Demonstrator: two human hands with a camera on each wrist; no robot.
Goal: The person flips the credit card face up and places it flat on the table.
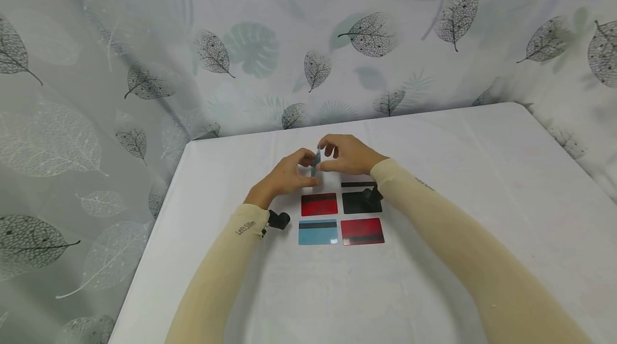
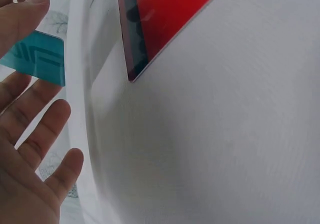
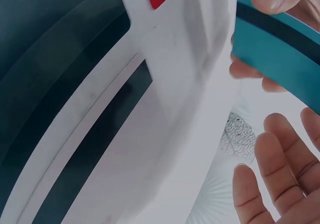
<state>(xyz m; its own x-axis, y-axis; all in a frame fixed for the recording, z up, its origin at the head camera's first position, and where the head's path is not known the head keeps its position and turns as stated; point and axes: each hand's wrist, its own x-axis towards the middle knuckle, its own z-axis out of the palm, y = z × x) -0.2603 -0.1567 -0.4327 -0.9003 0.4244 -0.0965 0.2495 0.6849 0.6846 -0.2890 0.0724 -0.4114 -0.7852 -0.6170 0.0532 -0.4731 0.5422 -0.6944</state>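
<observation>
A blue-teal card [image 1: 316, 162] with a dark stripe is held upright between both hands above the table. My left hand [image 1: 290, 172] pinches it from the left, thumb low and fingers bent behind. From the other side, my right hand [image 1: 351, 154] has its index fingertip at the card's top and its thumb at the side. The left wrist view shows lettering on the teal card [image 2: 40, 58]; the right wrist view shows its striped face [image 3: 275, 48]. Loosely spread fingers [image 3: 272, 159] of the right hand appear below it. Just under the hands lies a red card [image 1: 319, 204].
A black card [image 1: 354, 203] lies right of the upper red one, with a white striped card [image 1: 358, 184] behind it. Nearer the person lie a blue card [image 1: 318, 232] and a second red card [image 1: 362, 232]. A leaf-patterned curtain [image 1: 260, 92] hangs behind the white table [image 1: 308, 290].
</observation>
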